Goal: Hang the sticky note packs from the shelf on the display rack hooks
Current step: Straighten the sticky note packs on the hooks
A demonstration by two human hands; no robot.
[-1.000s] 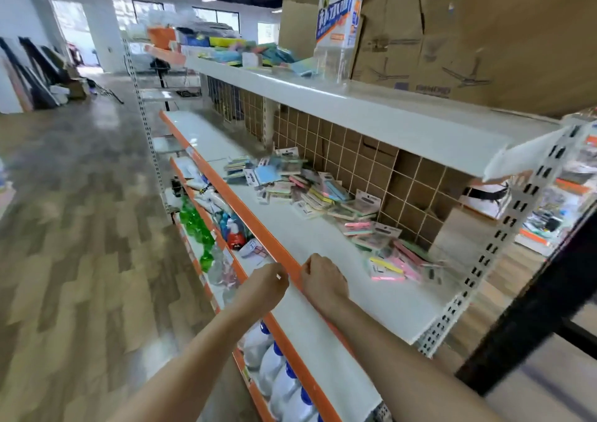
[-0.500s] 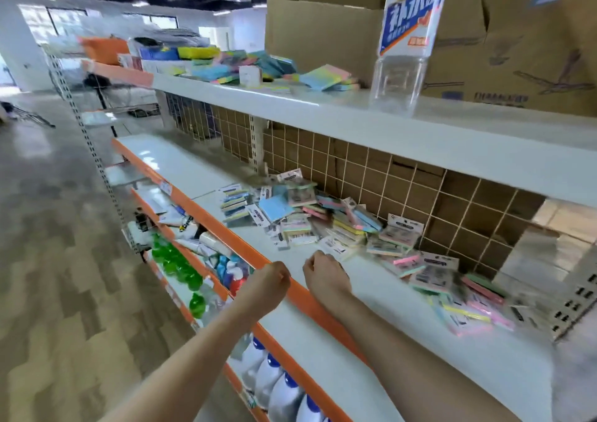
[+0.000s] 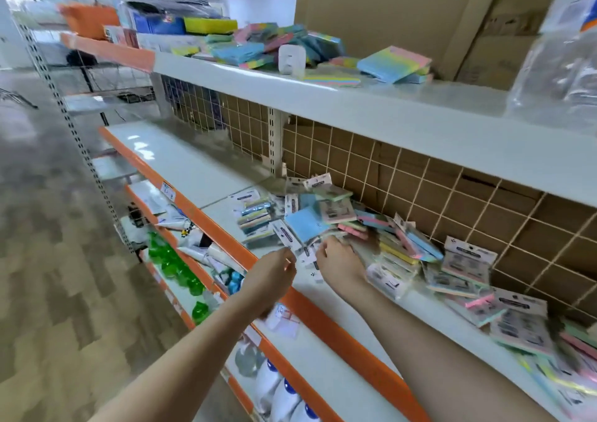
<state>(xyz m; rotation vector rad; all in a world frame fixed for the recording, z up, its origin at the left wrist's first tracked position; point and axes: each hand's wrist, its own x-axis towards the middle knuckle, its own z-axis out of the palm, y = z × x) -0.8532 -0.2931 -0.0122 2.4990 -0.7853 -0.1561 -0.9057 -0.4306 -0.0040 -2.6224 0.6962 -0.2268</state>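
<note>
Several sticky note packs [image 3: 326,214] with white header cards lie in a loose heap on the white middle shelf [image 3: 200,169], spreading right along the wire grid back panel [image 3: 420,189]. My right hand [image 3: 339,261] is over the near edge of the heap, its fingertips down among the packs; blur hides whether they grip one. My left hand [image 3: 274,273] hovers at the shelf's orange front edge [image 3: 323,311] with its fingers curled and nothing visible in them. A white card lies between the two hands.
The upper shelf [image 3: 403,111] carries loose pastel note pads [image 3: 392,63], cardboard boxes [image 3: 387,11] and a clear bottle [image 3: 562,66]. Green bottles [image 3: 171,260] and white bottles [image 3: 284,392] stand on lower shelves. Open wood-pattern floor [image 3: 48,260] lies to the left.
The view has moved closer and left along the shelf. Both hands went forward from the orange edge; the right one now reaches the heap of packs.
</note>
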